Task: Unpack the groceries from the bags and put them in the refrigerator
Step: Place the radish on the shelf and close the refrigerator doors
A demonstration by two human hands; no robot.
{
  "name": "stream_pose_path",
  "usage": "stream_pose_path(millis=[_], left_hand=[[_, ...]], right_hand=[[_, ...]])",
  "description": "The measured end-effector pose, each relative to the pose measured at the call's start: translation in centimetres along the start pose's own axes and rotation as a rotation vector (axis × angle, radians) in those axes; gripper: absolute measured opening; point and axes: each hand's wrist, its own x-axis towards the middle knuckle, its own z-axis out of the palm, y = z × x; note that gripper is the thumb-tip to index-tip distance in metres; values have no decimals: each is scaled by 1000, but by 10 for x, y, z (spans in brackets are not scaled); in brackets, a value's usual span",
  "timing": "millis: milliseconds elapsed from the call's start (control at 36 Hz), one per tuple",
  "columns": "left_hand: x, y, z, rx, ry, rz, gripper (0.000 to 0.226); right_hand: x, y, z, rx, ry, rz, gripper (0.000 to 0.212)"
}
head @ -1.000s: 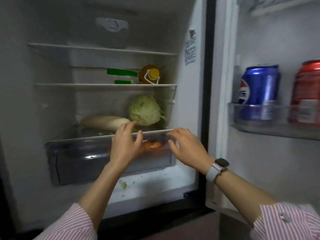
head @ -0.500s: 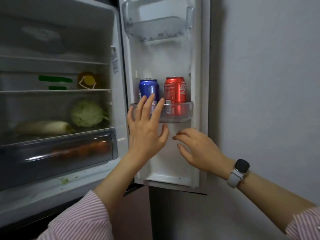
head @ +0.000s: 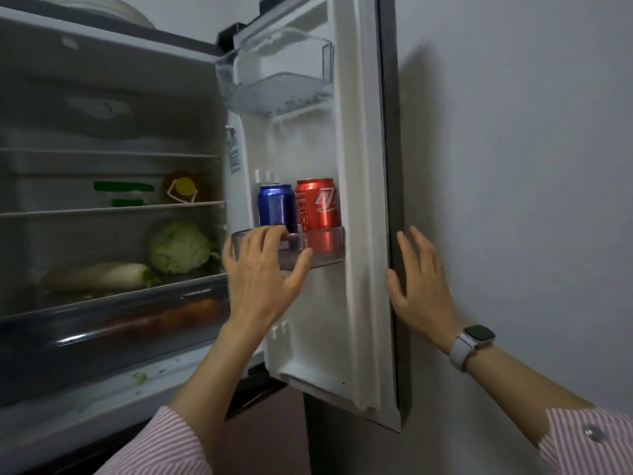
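With groceries shelved, door-closing step seems at hand: right hand (head: 422, 286) flat on refrigerator door (head: 368, 200) edge, fingers straight; left hand (head: 262, 272) loose, empty, before door bin (head: 325, 243). Next: push door shut, left hand clear.

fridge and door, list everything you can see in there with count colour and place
cans: 2, blue and red, side by side in the lower door bin
upper door bin: 1, clear, top of door
cabbage: 1, pale green, shelf above the drawer
white radish: 1, white, left of cabbage
bottle: 1, amber, yellow cap, middle shelf
drawer: 1, clear, orange items inside
watch: 1, white strap, right wrist
left hand: open, at lower bin
right hand: open, on door edge
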Motion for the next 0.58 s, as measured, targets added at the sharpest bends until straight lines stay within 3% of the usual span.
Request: stream_pose_path(millis=[222,417,583], left_hand=[[-20,-72,-60,-82,-3,-200,55],[-41,-108,-116,-10,16,-179,60],[-53,-124,-144,2,-140,-61,64]], right_hand=[[-25,-87,18,222,63,-298,57],[-32,-166,52,409,45,-607,51],[-30,-214,90,576,-51,-468,54]])
